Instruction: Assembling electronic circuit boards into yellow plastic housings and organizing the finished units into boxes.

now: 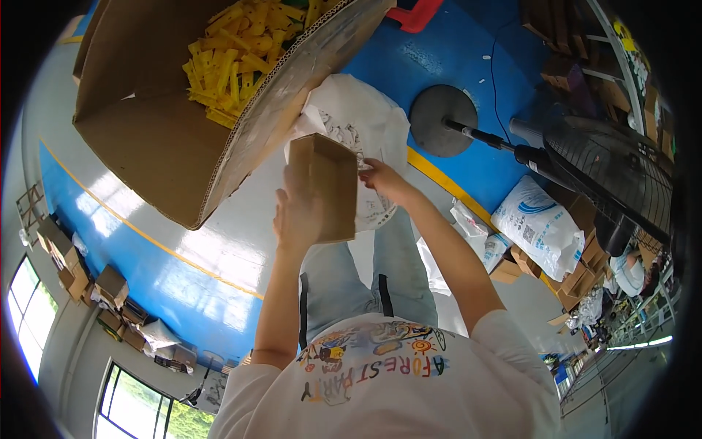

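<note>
A small open cardboard box [338, 183] is in front of me, its inside bare where I can see it. My left hand [298, 212] grips it along the left side, slightly smeared by motion. At the box's right edge is my right hand [380, 179], fingers bent together; whatever they pinch is too small to make out. Beneath the box stands a white plastic bag [387, 121] with small pale pieces in it. Beyond, to the left, a large cardboard carton [157, 154] holds a heap of yellow plastic strips [238, 62].
On the right, a black floor fan [614, 175] lies across the view, its round base [443, 121] on the blue floor. A full white sack [537, 227] sits near it. Cardboard boxes [113, 285] line the left wall. A red object [417, 14] is at the top.
</note>
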`<control>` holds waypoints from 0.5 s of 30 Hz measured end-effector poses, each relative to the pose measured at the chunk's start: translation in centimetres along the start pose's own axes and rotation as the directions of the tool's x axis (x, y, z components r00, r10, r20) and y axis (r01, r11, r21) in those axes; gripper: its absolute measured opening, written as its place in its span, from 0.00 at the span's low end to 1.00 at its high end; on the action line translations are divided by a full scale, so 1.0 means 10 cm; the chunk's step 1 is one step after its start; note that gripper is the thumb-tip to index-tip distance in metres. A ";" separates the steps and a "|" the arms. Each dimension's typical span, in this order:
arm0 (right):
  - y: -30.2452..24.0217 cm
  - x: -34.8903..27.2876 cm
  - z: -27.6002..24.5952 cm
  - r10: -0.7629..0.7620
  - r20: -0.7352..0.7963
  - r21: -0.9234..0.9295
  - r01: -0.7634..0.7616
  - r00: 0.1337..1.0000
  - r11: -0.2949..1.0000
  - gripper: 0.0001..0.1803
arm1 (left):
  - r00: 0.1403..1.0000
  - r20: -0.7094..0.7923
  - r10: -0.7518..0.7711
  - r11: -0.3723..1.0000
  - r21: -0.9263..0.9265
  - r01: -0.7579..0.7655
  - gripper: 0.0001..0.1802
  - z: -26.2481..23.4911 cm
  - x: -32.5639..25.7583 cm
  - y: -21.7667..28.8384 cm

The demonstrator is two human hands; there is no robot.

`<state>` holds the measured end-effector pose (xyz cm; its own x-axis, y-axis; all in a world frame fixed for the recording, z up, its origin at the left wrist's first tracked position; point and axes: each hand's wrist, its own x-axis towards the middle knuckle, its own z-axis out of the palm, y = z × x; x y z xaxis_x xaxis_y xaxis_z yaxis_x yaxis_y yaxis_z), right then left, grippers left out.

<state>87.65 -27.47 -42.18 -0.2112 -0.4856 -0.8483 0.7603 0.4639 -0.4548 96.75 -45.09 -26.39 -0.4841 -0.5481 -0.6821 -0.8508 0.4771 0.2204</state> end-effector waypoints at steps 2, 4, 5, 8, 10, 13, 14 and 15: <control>-0.19 0.36 0.00 0.018 -0.042 0.096 -0.014 0.999 0.995 0.20 | 0.994 0.090 0.057 0.988 -0.150 -0.043 0.41 0.16 0.09 0.04; -0.28 0.62 0.01 -0.153 -0.259 -0.170 0.111 0.954 0.979 0.17 | 0.986 0.069 0.151 0.969 -0.207 -0.134 0.41 0.34 0.26 0.00; -0.37 0.69 0.09 -0.238 -0.317 -0.337 0.125 0.918 0.933 0.18 | 0.972 0.044 0.231 0.943 -0.255 -0.213 0.40 0.44 0.36 -0.09; -0.37 0.89 -0.08 -0.560 -0.436 -0.853 -0.125 0.705 0.507 0.19 | 0.927 -0.138 0.348 0.661 -0.665 -0.347 0.41 0.89 0.69 -0.05; -0.42 0.99 -0.35 -0.472 -0.347 -0.833 -0.035 0.810 0.553 0.18 | 0.960 -0.022 0.280 0.824 -0.507 -0.252 0.42 0.68 0.48 0.33; -0.68 1.03 -0.28 -0.292 -0.147 -0.676 0.119 0.945 0.727 0.18 | 0.992 0.067 0.108 0.971 -0.220 -0.091 0.45 0.32 0.25 0.42; -0.79 1.02 -0.11 -0.073 -0.110 -0.538 0.003 0.991 0.843 0.18 | 0.992 0.110 0.066 0.981 -0.190 -0.044 0.45 0.21 0.19 0.32; -0.82 1.04 -0.07 0.142 -0.056 -0.395 -0.153 0.988 0.906 0.19 | 0.986 0.161 0.041 0.986 -0.165 -0.014 0.44 0.16 0.14 0.27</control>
<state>78.80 -35.74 -47.48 -0.1348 -0.3725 -0.9182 0.4779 0.7873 -0.3896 94.13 -43.51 -27.86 -0.4792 -0.4103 -0.7759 -0.8660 0.3647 0.3420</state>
